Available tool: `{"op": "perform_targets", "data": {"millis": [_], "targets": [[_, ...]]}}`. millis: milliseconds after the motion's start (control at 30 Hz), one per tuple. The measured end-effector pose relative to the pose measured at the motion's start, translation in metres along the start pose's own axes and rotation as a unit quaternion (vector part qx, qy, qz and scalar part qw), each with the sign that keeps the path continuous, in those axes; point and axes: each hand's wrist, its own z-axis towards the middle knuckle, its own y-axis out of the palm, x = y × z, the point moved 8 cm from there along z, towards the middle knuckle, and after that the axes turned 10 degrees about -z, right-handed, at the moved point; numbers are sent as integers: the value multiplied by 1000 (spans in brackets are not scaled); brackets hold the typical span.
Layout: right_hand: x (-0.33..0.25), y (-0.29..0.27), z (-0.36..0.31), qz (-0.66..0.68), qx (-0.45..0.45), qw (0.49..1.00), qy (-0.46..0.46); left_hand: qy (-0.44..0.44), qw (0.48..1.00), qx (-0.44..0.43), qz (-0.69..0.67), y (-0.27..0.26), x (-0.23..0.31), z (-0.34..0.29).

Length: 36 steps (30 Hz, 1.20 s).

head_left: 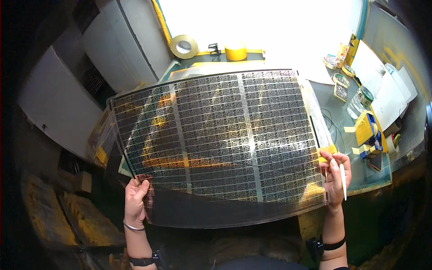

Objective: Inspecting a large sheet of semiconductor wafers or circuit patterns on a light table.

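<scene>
A large, thin, see-through film sheet (216, 173) is held up in front of me, covered with rows of dark circuit-like patterns in three wide columns. My left hand (136, 200) pinches its lower left edge, thumb on the near face. At the lower right edge, my right hand (335, 182) grips the sheet and also has a slim white stick (343, 182) between its fingers, pointing down. A piece of yellow tape (328, 152) shows beside the right fingertips. Some fingers of both hands are hidden behind the sheet.
Behind the sheet glows a bright light panel (261, 27). A tan tape roll (184, 47), a small black stand-like item (214, 50) and a yellow tape roll (236, 51) line its front edge. To the right are a clear bottle (358, 102) and a blue-and-yellow tape dispenser (370, 130).
</scene>
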Motion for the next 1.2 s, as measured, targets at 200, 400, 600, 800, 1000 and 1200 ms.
{"op": "perform_targets", "data": {"millis": [200,400,600,800,1000,1200], "targets": [[-3,3,-2,-24,17,1000,4,33,996,69,-42,-29,13,12],[-8,2,-2,-45,28,999,8,68,966,247,-32,-144,38,39],[2,3,-2,-80,52,995,17,146,933,313,-106,-380,22,63],[4,-13,-3,-118,74,990,14,146,854,498,-30,-408,-34,50],[2,-5,0,-139,67,988,26,-41,794,554,247,-406,-108,37],[-2,-18,0,-180,71,981,10,-155,728,536,397,-347,-142,70]]}}
